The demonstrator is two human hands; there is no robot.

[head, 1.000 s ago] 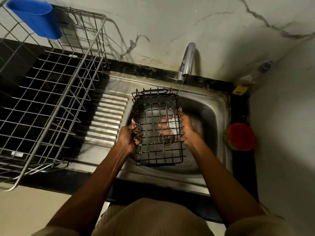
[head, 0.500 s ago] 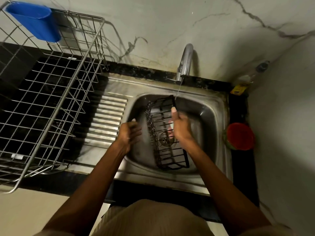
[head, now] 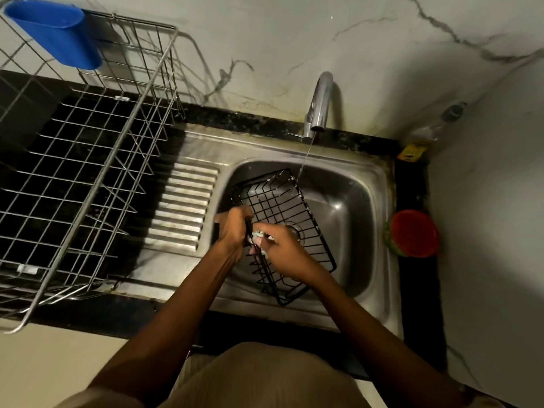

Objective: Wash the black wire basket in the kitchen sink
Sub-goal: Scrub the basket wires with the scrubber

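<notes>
The black wire basket (head: 290,210) lies tilted inside the steel sink (head: 347,219), its far end under a thin stream of water from the tap (head: 319,104). My left hand (head: 234,231) grips the basket's left rim. Just to the right, my right hand (head: 282,248) holds a pale soapy scrubber (head: 260,235) against the wires near that same rim. Part of the basket's near side is hidden behind my right wrist.
A large steel wire dish rack (head: 88,178) stands on the black counter at the left, with a blue plastic cup (head: 56,33) hung on its back corner. A red and green container (head: 413,234) sits right of the sink. A bottle (head: 426,131) stands in the back right corner.
The basket went from flat-on to edge-on, and now lies tilted with its open side up. My left hand has taken its left rim again. My right hand moved down-left with the scrubber.
</notes>
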